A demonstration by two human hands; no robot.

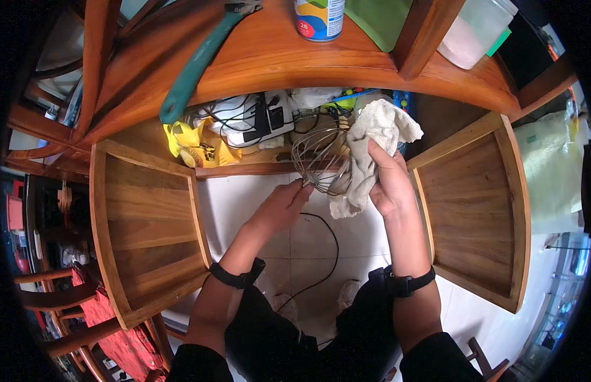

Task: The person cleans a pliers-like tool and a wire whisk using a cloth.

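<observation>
A wire whisk (319,155) is in my left hand (288,203), gripped near the base of its wires; the rest of its handle is hidden by the fingers. My right hand (393,176) holds a crumpled off-white knitted cloth (364,153), which lies against the right side of the wires. Both hands are in front of an opened wooden cabinet, over the tiled floor. Inside the cabinet sit a white and black device (276,119) with dark cables, a yellow bag (200,143) and some plastic-wrapped items.
Two wooden doors (154,219) (467,215) stand swung out on either side. On the wooden top (271,52) are a green-handled tool (195,71), a can (319,19) and a jar of pale powder (474,36). A black cable (336,243) curves over the floor.
</observation>
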